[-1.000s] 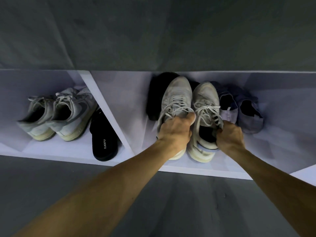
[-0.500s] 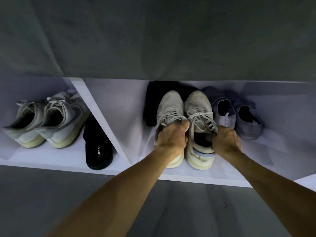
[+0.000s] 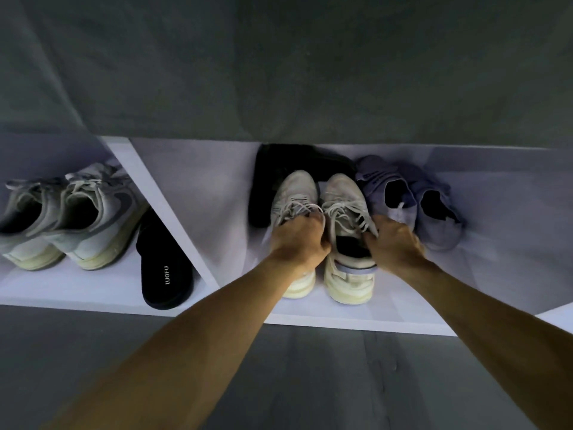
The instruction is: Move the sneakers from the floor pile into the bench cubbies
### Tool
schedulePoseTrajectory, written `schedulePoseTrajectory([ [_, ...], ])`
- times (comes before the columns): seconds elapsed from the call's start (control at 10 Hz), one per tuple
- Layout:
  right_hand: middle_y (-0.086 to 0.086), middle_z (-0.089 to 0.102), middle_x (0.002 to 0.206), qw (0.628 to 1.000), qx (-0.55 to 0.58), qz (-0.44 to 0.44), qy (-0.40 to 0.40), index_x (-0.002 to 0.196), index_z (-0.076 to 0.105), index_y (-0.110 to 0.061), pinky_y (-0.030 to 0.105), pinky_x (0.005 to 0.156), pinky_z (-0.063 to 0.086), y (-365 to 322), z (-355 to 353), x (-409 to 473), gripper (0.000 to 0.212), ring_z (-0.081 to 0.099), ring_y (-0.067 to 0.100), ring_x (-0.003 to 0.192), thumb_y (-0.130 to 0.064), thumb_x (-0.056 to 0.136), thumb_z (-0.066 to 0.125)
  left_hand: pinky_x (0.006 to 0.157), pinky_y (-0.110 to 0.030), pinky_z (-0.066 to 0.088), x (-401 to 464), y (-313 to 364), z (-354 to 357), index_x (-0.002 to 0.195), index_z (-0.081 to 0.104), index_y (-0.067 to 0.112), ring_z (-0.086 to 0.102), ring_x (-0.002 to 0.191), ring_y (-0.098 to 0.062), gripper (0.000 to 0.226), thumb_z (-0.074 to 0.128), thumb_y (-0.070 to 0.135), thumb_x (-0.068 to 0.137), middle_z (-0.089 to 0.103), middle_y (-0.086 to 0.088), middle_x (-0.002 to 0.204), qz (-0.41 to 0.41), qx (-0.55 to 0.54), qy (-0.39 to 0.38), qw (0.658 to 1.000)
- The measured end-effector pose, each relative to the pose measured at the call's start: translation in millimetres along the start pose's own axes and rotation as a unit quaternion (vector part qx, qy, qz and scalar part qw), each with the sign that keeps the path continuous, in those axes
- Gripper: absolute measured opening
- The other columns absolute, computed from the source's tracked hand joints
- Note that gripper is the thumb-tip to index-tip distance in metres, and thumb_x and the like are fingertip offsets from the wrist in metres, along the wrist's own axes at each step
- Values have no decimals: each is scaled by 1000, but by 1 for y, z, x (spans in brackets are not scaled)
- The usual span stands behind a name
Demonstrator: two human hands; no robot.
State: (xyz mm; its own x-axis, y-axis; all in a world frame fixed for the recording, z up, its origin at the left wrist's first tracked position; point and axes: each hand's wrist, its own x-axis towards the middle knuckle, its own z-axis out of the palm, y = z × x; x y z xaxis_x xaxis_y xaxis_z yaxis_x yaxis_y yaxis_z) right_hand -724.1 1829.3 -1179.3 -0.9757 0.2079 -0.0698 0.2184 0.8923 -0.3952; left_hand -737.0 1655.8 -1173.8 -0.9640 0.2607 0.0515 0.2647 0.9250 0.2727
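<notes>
A pair of white lace-up sneakers stands toe-inward in the middle cubby of the white bench (image 3: 372,322). My left hand (image 3: 299,240) is shut on the collar of the left white sneaker (image 3: 294,189), hiding its opening. My right hand (image 3: 393,240) grips the right side of the collar of the right white sneaker (image 3: 342,193), whose heel rests on the cubby floor near the front edge. Both arms reach in from the bottom of the view.
Grey-blue slip-on sneakers (image 3: 434,209) sit right of the pair, a black shoe (image 3: 266,184) behind and left. A slanted divider (image 3: 161,206) separates the left cubby with grey-white sneakers (image 3: 93,212) and a black slipper (image 3: 162,268). The grey floor (image 3: 279,383) lies in front.
Both hands and the white pair have slid deeper into the cubby, and the sneakers now sit lower on its floor. My view has shifted slightly, so the bench appears lower in the frame.
</notes>
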Motion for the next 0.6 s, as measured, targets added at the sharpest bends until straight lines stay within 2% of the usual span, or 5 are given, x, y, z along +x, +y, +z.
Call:
schedulePoseTrajectory([
  [0.1,13,61,118,997,42,-54,24,123,50,-21,39,80,46,-10,-13,-5,34,56,35,106,-34,91,49,63,-30,36,-4,-4,-14,102,50,20,63,92,-31,40,54,52,77,67,-6,99,1,-11,21,1000],
  [0.3,14,47,135,993,13,-108,37,138,38,-22,45,94,43,-26,-33,-22,51,47,36,120,-39,92,50,68,-33,39,-11,1,-42,109,49,25,61,98,-31,48,55,58,74,62,-5,109,26,10,25,999],
  [0.4,11,41,142,993,-5,-116,26,142,32,-26,44,98,36,-42,-57,-41,56,40,35,127,-44,91,50,76,-36,40,-26,4,-73,117,46,33,57,106,-31,55,55,63,72,55,-4,120,14,29,-4,999],
  [0.6,8,42,141,984,-20,-163,62,140,34,-25,43,98,36,-54,-92,-92,52,40,33,126,-42,93,48,73,-31,36,-66,26,-124,115,45,34,57,103,-29,55,52,64,70,54,-2,119,31,57,2,998],
])
